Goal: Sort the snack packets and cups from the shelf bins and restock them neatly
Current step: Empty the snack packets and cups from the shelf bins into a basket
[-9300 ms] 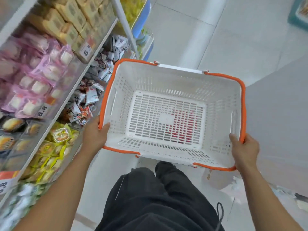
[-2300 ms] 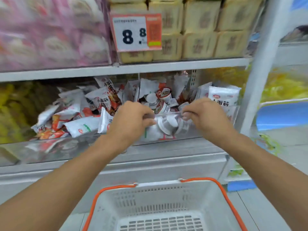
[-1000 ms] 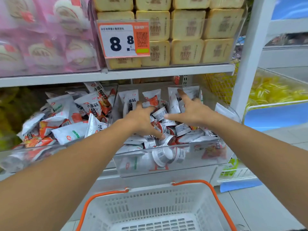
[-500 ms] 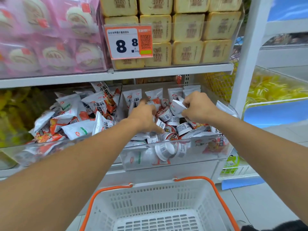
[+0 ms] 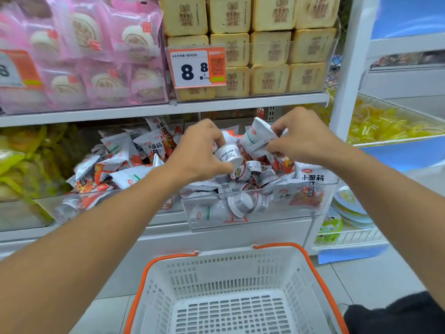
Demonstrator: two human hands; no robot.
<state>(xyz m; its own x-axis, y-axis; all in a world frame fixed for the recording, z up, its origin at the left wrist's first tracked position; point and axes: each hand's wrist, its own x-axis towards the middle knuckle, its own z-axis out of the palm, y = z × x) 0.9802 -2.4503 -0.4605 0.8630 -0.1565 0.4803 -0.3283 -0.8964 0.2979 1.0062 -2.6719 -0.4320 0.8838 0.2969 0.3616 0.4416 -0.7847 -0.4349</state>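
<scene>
A clear plastic bin (image 5: 260,216) on the lower shelf holds mixed white snack packets and small white cups. My left hand (image 5: 197,153) grips a small white cup (image 5: 228,155) above the bin's middle. My right hand (image 5: 303,136) grips a white snack packet (image 5: 256,138) lifted above the heap. More cups (image 5: 243,203) lie against the bin's front wall. A white and orange packet (image 5: 313,186) leans in the bin's right corner. A second clear bin (image 5: 101,203) to the left holds more white and orange packets (image 5: 149,145).
An empty white basket with an orange rim (image 5: 231,300) sits on the floor below the bin. Above, pink packets (image 5: 96,56), yellow boxes (image 5: 269,49) and a price tag (image 5: 197,67) fill the upper shelf. Yellow snacks (image 5: 385,124) lie right of a white upright post (image 5: 349,68).
Both hands have come up out of the heap: the left now holds a cup, the right has lifted a white packet. Earlier they carried the basket, then pulled the bin forward.
</scene>
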